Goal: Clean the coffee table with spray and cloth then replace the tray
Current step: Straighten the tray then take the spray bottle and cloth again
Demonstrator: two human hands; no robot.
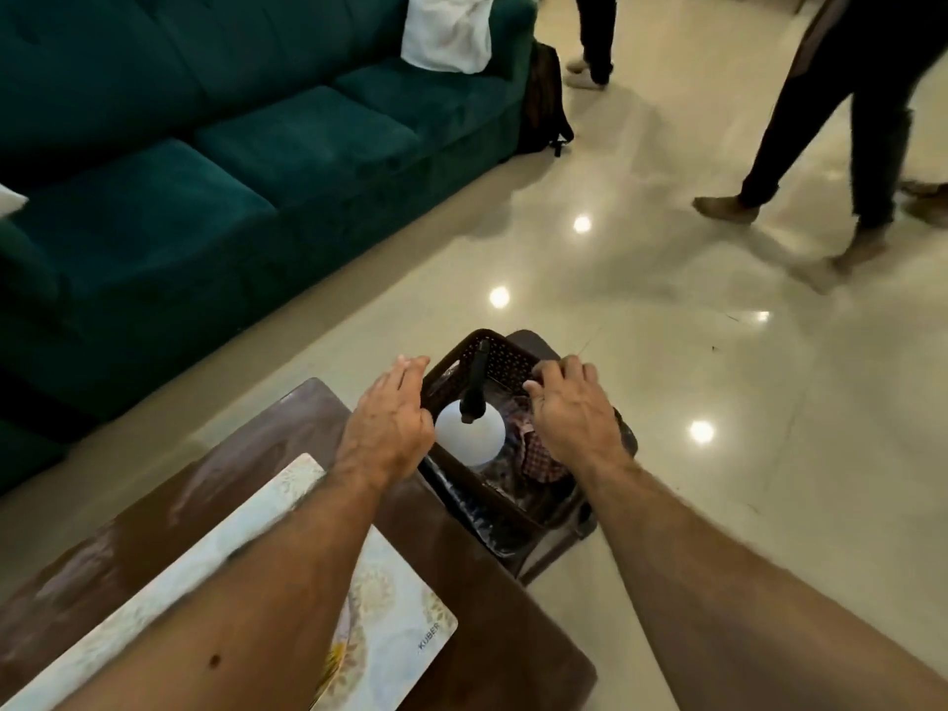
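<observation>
A dark brown perforated basket [492, 351] sits on a small dark stool just past the brown coffee table's [267, 443] far end. Inside it stand a white spray bottle [469, 436] with a black trigger head and a checked cloth [544, 454]. My left hand [390, 418] hovers over the basket's left rim beside the bottle, fingers spread, holding nothing. Over the basket's right side, above the cloth, my right hand [572, 402] has its fingers curled down; I cannot tell whether they grip anything. A pale patterned tray [405, 613] lies on the table under my left forearm.
A dark green sofa [205, 161] runs along the left, with a white bag [449, 33] on its far seat and a dark backpack [546, 100] leaning at its end. Two people's legs [841, 136] stand on the glossy tiled floor at the upper right.
</observation>
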